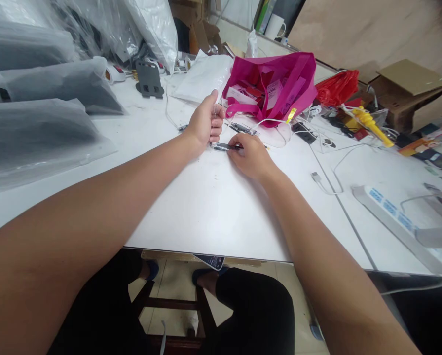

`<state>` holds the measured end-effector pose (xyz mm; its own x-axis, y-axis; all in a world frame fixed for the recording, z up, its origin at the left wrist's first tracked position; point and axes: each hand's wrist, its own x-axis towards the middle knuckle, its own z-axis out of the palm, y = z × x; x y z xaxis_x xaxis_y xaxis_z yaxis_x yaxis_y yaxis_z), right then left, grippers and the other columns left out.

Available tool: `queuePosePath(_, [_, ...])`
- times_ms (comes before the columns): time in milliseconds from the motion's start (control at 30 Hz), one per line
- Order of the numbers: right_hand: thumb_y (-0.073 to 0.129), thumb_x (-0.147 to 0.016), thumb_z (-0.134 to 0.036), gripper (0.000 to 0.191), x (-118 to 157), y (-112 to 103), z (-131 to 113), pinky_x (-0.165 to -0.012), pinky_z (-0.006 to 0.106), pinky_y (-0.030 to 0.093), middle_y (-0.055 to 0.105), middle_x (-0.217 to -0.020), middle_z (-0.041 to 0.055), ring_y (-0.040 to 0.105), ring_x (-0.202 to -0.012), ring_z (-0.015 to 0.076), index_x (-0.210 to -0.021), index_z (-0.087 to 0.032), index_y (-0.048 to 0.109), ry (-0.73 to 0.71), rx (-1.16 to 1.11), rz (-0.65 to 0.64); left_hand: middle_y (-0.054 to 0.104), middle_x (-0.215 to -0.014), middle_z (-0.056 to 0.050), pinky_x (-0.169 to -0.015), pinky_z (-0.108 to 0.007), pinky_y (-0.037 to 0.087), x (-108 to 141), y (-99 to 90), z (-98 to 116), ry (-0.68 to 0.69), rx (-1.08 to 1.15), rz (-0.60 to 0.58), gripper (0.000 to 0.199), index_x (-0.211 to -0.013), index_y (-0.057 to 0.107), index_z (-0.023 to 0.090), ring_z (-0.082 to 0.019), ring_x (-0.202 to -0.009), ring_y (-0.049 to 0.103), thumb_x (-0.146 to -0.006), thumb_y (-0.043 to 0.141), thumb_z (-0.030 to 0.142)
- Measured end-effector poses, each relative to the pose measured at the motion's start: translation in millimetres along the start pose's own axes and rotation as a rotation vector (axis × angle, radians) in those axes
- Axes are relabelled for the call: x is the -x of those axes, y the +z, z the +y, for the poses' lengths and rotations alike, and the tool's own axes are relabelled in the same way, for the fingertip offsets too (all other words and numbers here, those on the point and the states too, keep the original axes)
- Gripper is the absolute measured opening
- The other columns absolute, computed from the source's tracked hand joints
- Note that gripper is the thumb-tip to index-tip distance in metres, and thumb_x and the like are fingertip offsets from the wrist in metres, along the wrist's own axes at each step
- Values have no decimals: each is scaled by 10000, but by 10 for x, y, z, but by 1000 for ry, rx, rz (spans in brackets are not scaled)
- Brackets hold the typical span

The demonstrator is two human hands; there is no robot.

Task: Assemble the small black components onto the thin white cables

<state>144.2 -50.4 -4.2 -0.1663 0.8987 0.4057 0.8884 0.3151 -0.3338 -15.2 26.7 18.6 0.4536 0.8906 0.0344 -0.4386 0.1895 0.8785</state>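
The right hand's (pixel 253 155) fingers pinch a pen (pixel 222 146) that could snag the nearby cable (pixel 276 120) if dragged; the left hand's (pixel 203 123) fingers curl, their hold hard to tell.

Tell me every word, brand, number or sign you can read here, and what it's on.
No text can be read for certain.
Power strip: blue labels, too blurred to read.
Pink bag: marks on its side, too blurred to read.
Packets inside it: print too small to read.
Dark card below the table edge: pale lettering, too small.
Pen in the right hand: no readable marking.
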Motion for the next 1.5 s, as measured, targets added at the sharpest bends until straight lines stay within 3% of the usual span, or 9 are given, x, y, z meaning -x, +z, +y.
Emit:
queuePosePath(200, [609, -761, -63, 379, 32, -191, 84, -972, 481, 526, 768, -1153, 141, 670, -1072, 336, -1097, -190, 731, 78, 156, 19, 215, -467, 55, -446, -300, 85, -11, -18, 0, -19, -25, 16, 574, -613, 490, 233, -98, -410, 126, -976, 469, 677])
queuePosePath(433, [573, -828, -68, 366, 62, -279, 153, -920, 410, 522, 781, -1100, 139, 697, -1006, 294, -1082, -167, 817, 147, 249, -77, 228, -460, 57, -438, -291, 98, -16, -50, -46, 4, -70, -41, 558, -657, 473, 243, -101, -398, 164, -914, 554, 731])
queuePosePath(667, [557, -921, -135, 272, 56, -272, 159, -967, 416, 513, 771, -1096, 152, 694, -1046, 303, -1020, -160, 809, 190, 317, -100, 237, -445, 57, -451, -307, 117, -18, -49, -94, 9, -116, -43, 566, -658, 466, 257, -116, -409, 210, -854, 613, 768])
queuePosePath(833, [472, -958, -146, 288, 77, -296, 126, -904, 448, 527, 733, -1137, 241, 703, -1046, 358, -1026, -94, 748, 241, 442, -165, 235, -450, 56, -454, -311, 105, 1, -19, -114, 18, -154, -57, 566, -656, 463, 262, -116, -418, 200, -837, 630, 772])
queuePosePath(1033, [534, -898, -210, 190, 77, -378, 26, -742, 410, 494, 750, -946, 189, 690, -864, 317, -863, -149, 709, 315, 411, -304, 263, -473, 54, -478, -324, 132, 30, 8, -118, 21, -203, -18, 549, -657, 475, 266, -120, -433, 218, -803, 684, 753])
queuePosePath(1233, [616, -838, -244, 140, 83, -500, -117, -648, 378, 441, 731, -815, 120, 632, -725, 243, -720, -192, 673, 331, 371, -365, 274, -477, 51, -491, -323, 164, 63, 41, -110, 18, -202, 10, 537, -673, 471, 260, -127, -447, 272, -808, 680, 735])
queuePosePath(1500, [697, -756, -306, 159, 85, -664, -149, -590, 388, 448, 668, -694, 98, 591, -613, 213, -653, -191, 660, 486, 420, -473, 223, -519, 67, -514, -316, 103, 75, 78, -126, 41, -207, 10, 630, -668, 457, 247, -92, -454, 144, -779, 649, 837])
